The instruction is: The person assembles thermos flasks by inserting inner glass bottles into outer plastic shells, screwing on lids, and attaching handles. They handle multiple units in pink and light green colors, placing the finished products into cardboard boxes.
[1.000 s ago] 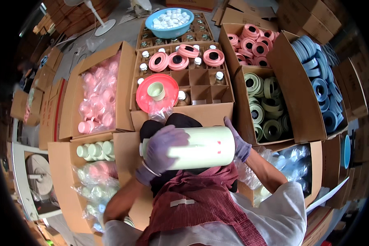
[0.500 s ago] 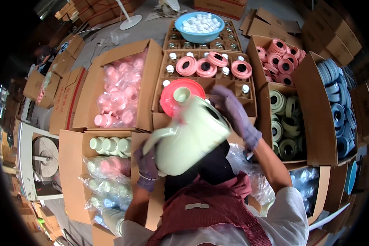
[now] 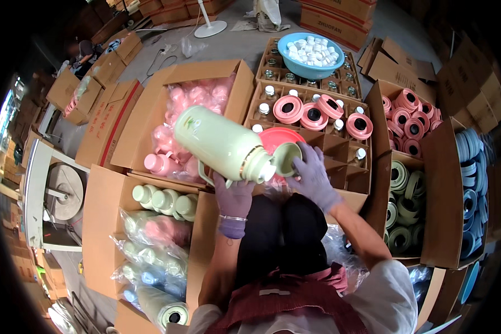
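Note:
A pale green thermos flask (image 3: 222,139) lies tilted across the space above my lap, its white-stoppered mouth pointing right and its base up to the left. My left hand (image 3: 234,201) is closed around its handle side. Close to the mouth, my right hand (image 3: 314,179) grips a pale green cup (image 3: 287,159) by its side, the cup's open end facing the flask. Cup and stopper look nearly touching. Behind them a red round dish (image 3: 281,135) rests on the divided carton and is partly covered by the cup.
A divided carton (image 3: 348,170) holds white-capped bottles and pink rings (image 3: 314,116). A blue basin (image 3: 312,69) of white caps stands behind. Cartons of pink cups (image 3: 164,162), green bottles (image 3: 165,199), green rings (image 3: 409,197) and blue rings (image 3: 470,203) surround me.
The flask has swung round, its base now up left and its mouth right. My right hand, earlier open beside the flask, now holds the cup that was over the red dish. The view has shifted.

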